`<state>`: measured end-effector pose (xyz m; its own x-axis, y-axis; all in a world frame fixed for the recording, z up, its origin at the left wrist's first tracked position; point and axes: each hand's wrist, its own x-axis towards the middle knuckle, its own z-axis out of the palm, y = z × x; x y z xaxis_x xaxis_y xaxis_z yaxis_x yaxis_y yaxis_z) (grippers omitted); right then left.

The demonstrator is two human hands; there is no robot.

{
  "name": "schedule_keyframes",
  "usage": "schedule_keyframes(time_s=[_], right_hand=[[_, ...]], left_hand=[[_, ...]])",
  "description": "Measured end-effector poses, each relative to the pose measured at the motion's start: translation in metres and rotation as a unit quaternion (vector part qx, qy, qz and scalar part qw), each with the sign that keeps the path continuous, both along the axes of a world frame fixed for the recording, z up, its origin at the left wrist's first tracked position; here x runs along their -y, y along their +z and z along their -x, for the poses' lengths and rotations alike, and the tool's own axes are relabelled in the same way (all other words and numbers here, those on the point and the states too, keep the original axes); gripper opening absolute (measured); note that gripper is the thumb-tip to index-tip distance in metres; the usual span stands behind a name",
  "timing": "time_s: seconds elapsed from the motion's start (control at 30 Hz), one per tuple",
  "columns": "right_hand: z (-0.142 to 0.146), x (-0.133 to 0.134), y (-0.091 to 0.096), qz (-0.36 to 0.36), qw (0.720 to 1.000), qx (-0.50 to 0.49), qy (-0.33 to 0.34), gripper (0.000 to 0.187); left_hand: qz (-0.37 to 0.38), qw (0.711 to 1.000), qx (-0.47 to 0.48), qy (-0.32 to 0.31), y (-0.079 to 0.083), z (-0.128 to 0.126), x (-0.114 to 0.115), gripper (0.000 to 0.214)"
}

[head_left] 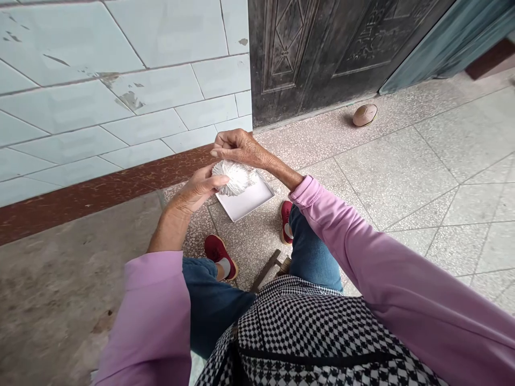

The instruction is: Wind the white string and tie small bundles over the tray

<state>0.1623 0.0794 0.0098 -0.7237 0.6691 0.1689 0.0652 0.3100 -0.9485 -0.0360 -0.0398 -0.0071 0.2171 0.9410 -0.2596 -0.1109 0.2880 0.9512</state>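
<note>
A round, white pleated piece (235,178), its surface fanned into many fine folds, is held above the floor in front of me. My left hand (201,187) grips it from the left, with the thumb lying across its front. Over its top edge is my right hand (237,147), its fingers curled and the thumb pressed toward them. Whatever the right fingertips pinch is too small to make out. Below the hands a shallow white box (251,201) lies on the floor, partly covered by the pleated piece.
A tiled wall (161,96) and a dark carved door (322,48) stand ahead. On the speckled floor by the door lies a rounded pinkish object (365,114). My red shoes (219,252) flank the box, and part of a wooden stool (267,271) shows between my legs.
</note>
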Motion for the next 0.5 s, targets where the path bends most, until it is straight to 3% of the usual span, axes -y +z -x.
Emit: schedule_keyframes(time_s=[0.27, 0.5], right_hand=[[0.009, -0.029, -0.036, -0.026, 0.997, 0.077, -0.013, 0.060], [0.015, -0.018, -0.037, -0.078, 0.991, 0.099, -0.042, 0.040]], left_hand=[[-0.057, 0.997, 0.047, 0.010, 0.005, -0.008, 0.006, 0.083], [-0.092, 0.987, 0.061, 0.118, 0.013, 0.007, -0.001, 0.083]])
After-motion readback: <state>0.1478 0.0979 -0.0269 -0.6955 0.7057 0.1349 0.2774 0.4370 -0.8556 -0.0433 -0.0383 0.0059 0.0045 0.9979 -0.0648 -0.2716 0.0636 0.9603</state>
